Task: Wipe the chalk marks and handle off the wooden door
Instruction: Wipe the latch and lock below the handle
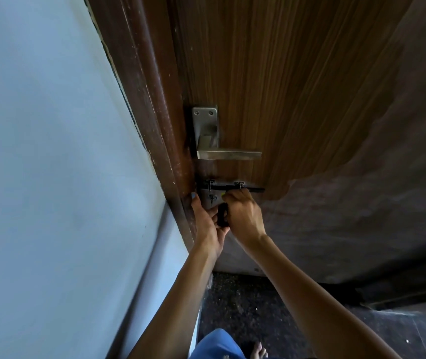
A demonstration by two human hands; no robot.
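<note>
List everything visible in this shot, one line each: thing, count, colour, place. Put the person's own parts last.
wooden door: one, brown grain up top, dull grey lower part, fills the right.
door frame: one, dark brown, between the wall and the door.
lever handle: one, grey metal on a screwed plate, near the door's left edge.
slide bolt: one, black, just below the handle.
wall: one, pale blue, on the left.
floor: dark, speckled, at the bottom.
blue garment: one, bottom centre.
bare foot: one, beside the garment.
left hand: one, by the frame under the bolt.
right hand: one, fingers curled at the bolt.
</note>
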